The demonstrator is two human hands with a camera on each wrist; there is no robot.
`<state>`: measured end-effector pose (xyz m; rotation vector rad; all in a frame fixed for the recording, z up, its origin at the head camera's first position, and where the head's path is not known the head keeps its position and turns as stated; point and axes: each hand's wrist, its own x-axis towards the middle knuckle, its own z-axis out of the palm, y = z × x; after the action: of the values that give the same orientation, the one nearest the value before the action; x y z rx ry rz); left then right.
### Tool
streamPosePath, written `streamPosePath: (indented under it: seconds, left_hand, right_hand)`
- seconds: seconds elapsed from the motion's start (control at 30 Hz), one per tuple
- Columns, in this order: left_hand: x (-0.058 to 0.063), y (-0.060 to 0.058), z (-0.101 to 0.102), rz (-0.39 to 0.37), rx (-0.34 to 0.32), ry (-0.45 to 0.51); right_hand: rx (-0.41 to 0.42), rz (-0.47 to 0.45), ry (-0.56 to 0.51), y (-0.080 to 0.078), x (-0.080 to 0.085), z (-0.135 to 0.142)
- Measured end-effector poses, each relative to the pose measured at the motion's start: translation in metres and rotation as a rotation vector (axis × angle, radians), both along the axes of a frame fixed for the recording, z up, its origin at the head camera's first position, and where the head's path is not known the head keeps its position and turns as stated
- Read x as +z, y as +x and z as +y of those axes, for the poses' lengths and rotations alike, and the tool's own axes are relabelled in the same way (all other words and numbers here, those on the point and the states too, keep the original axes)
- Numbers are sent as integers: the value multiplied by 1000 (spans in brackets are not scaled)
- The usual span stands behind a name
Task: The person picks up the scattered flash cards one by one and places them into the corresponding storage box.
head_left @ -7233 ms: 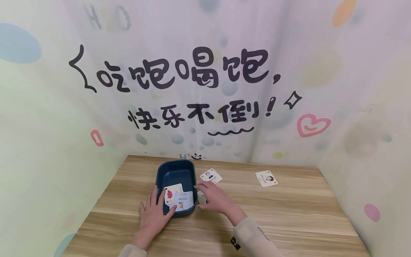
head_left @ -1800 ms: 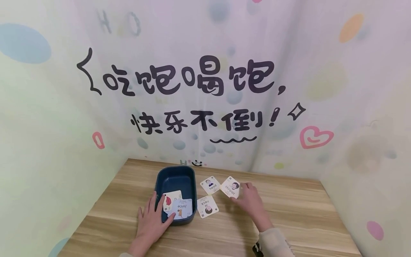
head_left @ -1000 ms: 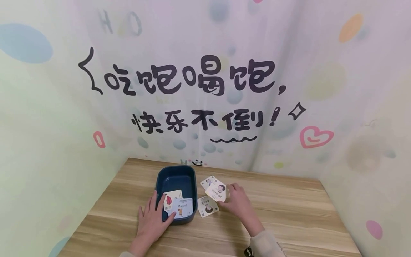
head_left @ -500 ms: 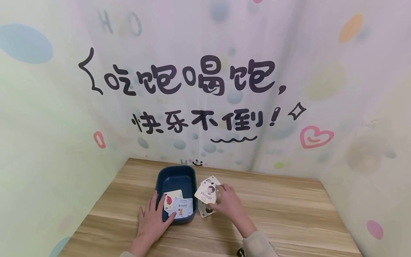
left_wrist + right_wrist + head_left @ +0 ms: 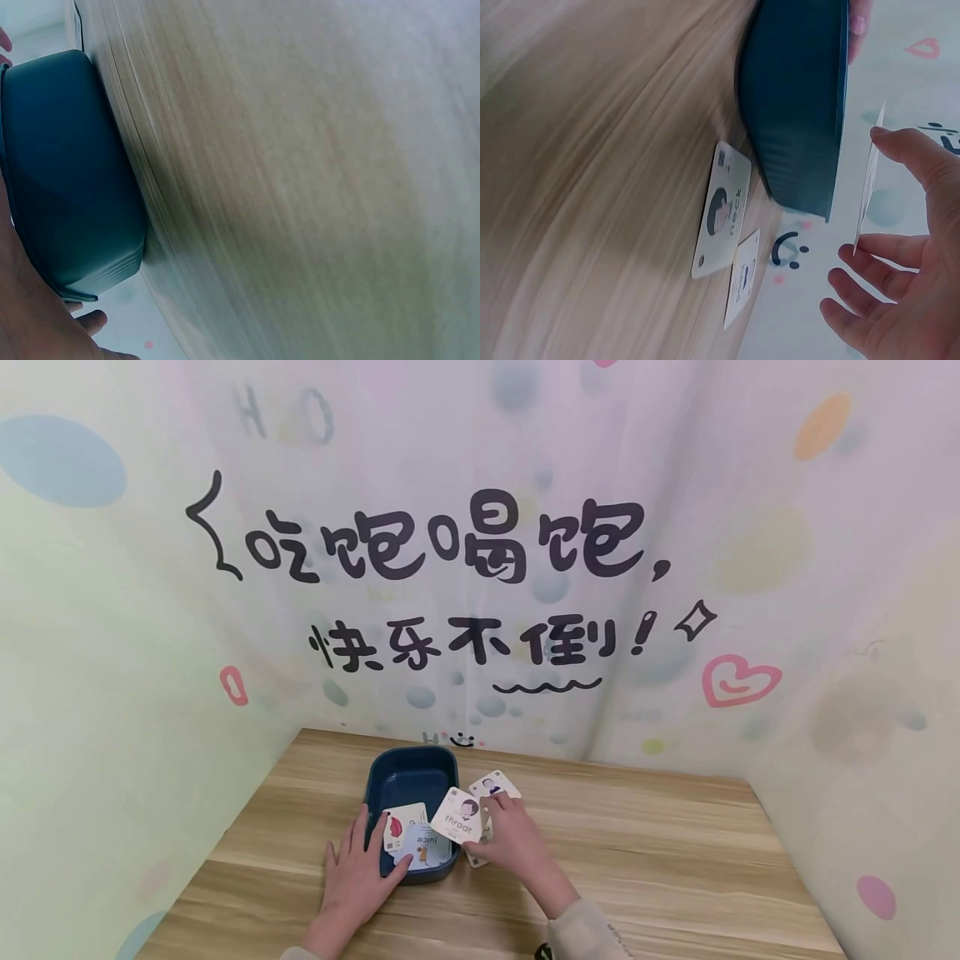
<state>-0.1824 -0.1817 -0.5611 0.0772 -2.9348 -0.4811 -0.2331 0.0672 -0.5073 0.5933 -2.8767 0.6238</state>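
Between the thumb and fingers of my right hand (image 5: 517,843) is a white "throat" card (image 5: 453,818), pinched by its edges. It overlaps the right rim of a dark blue bin (image 5: 411,760) in the head view, and the right wrist view shows the card (image 5: 867,180) raised above the rim's height. My left hand (image 5: 356,868) rests on the bin's near left rim, fingers spread. Inside the bin lie a card with red lips (image 5: 395,825) and a pale blue "juice" card (image 5: 426,853). Beneath my right hand the "neck" card (image 5: 721,217) lies on the table.
The "head" card (image 5: 495,783) lies on the wooden table (image 5: 637,852), right of the bin and beside the "neck" card. A wall hanging (image 5: 637,710) with large black lettering stands behind the table's back edge.
My right hand slid the "throat" card leftward from the table's right, then lifted it past the "head" and "neck" cards to the bin. The "neck" card shows fully only after my hand left it. My left hand stayed.
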Motion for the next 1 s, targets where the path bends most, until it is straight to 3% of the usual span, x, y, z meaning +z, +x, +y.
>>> streamPosePath:
  seconds: [0.37,0.7,1.0]
  left_hand:
    - [1,0,1,-8,1,-2]
    - [-1,0,-1,-6,-11,-5]
    - [-1,-1,1,11,-7,7]
  right_hand:
    - [29,22,52,3,-4,-15]
    - [98,35,31,5,-6,-19]
    - [13,25,-80,2,-11,-10]
